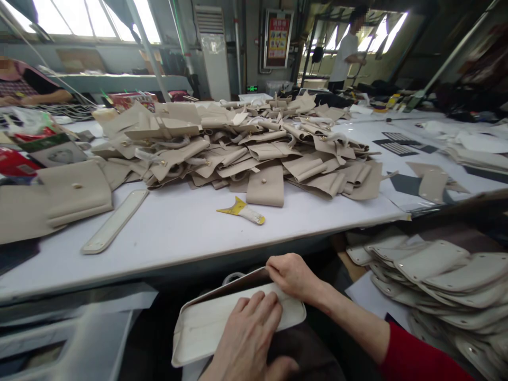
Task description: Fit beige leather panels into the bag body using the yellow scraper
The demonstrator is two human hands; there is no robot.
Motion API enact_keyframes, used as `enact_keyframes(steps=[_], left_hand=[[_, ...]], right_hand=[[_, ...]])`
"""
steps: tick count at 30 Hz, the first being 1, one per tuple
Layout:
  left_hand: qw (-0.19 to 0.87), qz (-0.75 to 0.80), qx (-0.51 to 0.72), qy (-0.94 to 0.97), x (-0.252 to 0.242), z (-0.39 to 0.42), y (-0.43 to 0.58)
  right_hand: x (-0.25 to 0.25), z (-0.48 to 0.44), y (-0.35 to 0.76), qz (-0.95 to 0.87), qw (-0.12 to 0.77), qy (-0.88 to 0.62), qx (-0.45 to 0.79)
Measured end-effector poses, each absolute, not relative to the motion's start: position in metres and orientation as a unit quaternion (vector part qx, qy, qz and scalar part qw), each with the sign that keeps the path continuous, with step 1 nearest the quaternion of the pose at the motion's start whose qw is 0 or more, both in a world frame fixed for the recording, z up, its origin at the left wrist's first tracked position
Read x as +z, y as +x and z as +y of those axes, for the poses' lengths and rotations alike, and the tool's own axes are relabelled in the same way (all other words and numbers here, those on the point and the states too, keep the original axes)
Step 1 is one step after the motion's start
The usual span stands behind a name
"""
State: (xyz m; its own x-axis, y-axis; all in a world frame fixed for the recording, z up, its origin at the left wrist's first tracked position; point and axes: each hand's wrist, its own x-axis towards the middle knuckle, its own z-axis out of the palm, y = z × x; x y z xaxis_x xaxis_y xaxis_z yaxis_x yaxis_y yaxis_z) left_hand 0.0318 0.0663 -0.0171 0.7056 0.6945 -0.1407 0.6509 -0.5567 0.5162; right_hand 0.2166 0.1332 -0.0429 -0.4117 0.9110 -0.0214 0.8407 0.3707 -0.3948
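Beige leather panel (206, 323) low in front of the white table (190, 233), left hand (248, 338) flat on it with fingers spread, right hand (291, 275) pinching its upper edge, glue tube (243, 210) and heaped beige pieces (254, 143) beyond.

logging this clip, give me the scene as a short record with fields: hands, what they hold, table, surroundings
left hand: left hand lies flat on a cream leather panel, fingers spread
right hand: right hand pinches the panel's upper edge, red sleeve on the arm
panel position: below the table edge, in front of the person
table: white table with a big heap of beige leather pieces, a squeezed tube and a long cream strip
right side: stack of cream pieces
people: one standing at the back, another's arm at far left
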Motion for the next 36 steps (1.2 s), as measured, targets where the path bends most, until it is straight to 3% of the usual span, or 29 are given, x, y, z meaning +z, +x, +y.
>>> enact_keyframes(steps=[5, 12, 19, 27, 36], left_hand=[[0.273, 0.378, 0.070, 0.881, -0.009, 0.073, 0.033], [0.135, 0.249, 0.001, 0.959, -0.012, 0.098, 0.047], [0.127, 0.192, 0.021, 0.973, -0.007, 0.124, 0.064], [0.270, 0.215, 0.087, 0.934, -0.017, 0.158, 0.076], [0.425, 0.150, 0.028, 0.892, -0.037, 0.185, 0.085]], right_hand=[[-0.029, 0.102, 0.242, -0.754, 0.153, -0.593, 0.237], [-0.033, 0.043, 0.240, -0.585, 0.191, -0.715, 0.333], [-0.039, 0.034, 0.225, -0.569, 0.226, -0.720, 0.326], [-0.034, 0.029, 0.219, -0.531, 0.247, -0.733, 0.348], [-0.044, 0.025, 0.219, -0.480, 0.332, -0.716, 0.382]])
